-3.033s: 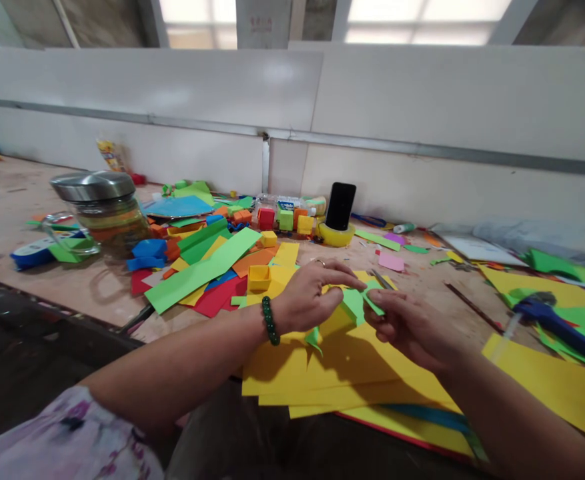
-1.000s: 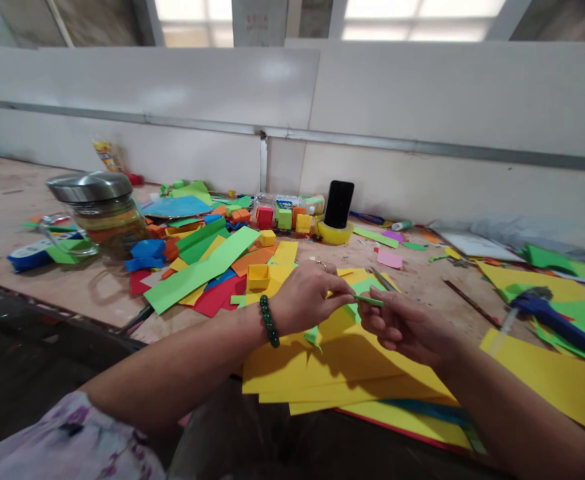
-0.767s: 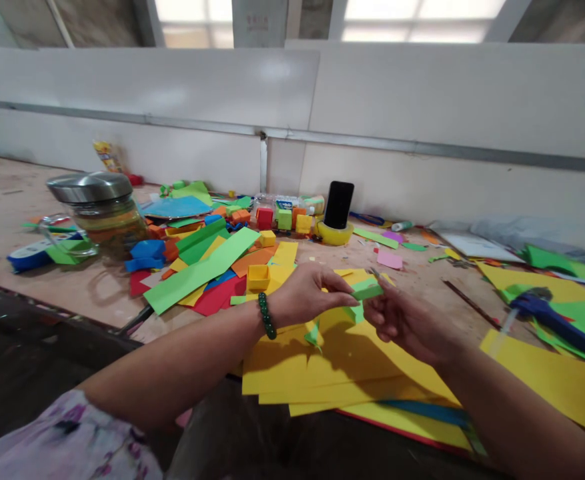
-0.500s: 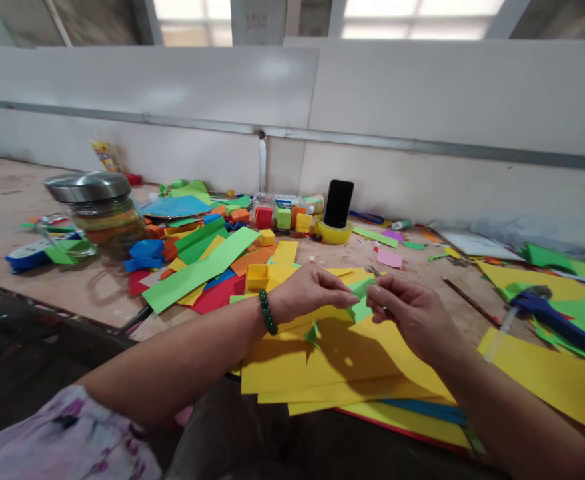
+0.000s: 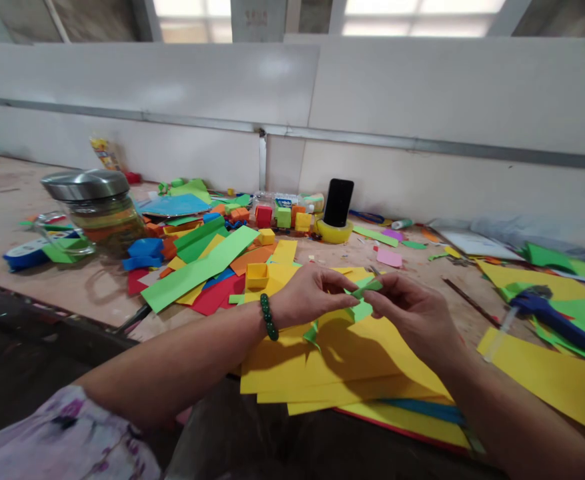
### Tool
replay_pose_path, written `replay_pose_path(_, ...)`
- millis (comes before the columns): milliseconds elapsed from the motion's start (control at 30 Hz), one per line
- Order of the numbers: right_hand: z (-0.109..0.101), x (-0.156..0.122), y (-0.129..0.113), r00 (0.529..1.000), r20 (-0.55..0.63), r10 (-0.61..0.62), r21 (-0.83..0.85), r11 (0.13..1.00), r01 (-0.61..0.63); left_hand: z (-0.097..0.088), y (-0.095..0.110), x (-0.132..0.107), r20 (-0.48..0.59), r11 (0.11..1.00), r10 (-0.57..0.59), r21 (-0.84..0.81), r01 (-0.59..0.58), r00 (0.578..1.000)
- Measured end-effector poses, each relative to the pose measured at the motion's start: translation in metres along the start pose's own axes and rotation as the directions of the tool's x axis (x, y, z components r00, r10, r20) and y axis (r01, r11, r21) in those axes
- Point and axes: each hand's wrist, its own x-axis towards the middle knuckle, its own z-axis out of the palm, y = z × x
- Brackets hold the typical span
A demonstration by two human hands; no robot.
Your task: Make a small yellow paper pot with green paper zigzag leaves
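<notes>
Head — green strip (image 5: 371, 286) between left hand (image 5: 312, 293) and right hand (image 5: 413, 308) — no longer edge-on

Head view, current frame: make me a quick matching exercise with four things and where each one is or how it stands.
1. paper piece
2. phone
3. bracelet
4. jar

A. upright in a yellow tape roll
B. closed with a metal lid
C. between left hand and right hand
D. around the left wrist

Pairs: 1-C, 2-A, 3-D, 4-B

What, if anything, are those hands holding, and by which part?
A small green paper piece: left hand at its left end, right hand at its right.
</notes>
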Motion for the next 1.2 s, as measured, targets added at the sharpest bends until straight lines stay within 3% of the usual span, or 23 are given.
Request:
replay_pose_path(133, -0.002, 0.003, 0.005, 0.999, 0.014, 0.050, 0.133, 0.990, -0.052, 0.002, 0.002, -0.005, -0.139, 0.943, 0.271, 0.239, -0.234, 0.952)
replay_pose_path(300, -0.005, 0.009, 0.007, 0.992, 0.081, 0.099, 0.362, 0.924, -0.121, 0.003, 0.005, -0.009, -0.141, 0.857, 0.449, 0.349, -0.380, 0.882)
replay_pose_path(433, -0.004, 0.004, 0.004, 0.999, 0.034, 0.023, 0.311, 0.950, -0.033, 0.004, 0.007, -0.010, -0.197, 0.876, 0.417, 0.348, -0.335, 0.887)
replay_pose_path(533, -0.002, -0.005, 0.004, 0.983, -0.102, -0.152, 0.055, 0.986, 0.158, 0.005, 0.006, -0.008, -0.252, 0.914, 0.339, 0.316, -0.254, 0.906)
replay_pose_path(633, -0.001, -0.012, 0.006, 0.946, -0.167, -0.278, -0.145, 0.956, 0.256, 0.005, 0.004, -0.006, -0.247, 0.921, 0.319, 0.309, -0.238, 0.915)
replay_pose_path(900, -0.003, -0.010, 0.008, 0.940, -0.090, -0.328, -0.188, 0.933, 0.307, 0.007, 0.010, -0.009, -0.273, 0.890, 0.420, 0.312, -0.333, 0.865)
replay_pose_path(1000, -0.003, -0.010, 0.016, 0.898, -0.114, -0.425, -0.240, 0.889, 0.390, 0.007, 0.015, -0.011, -0.282, 0.903, 0.405, 0.274, -0.331, 0.870)
replay_pose_path(1200, -0.005, -0.008, 0.027, 0.785, -0.071, -0.616, -0.361, 0.749, 0.555, 0.005, 0.016, -0.009, -0.218, 0.958, 0.288, 0.057, -0.283, 0.932)
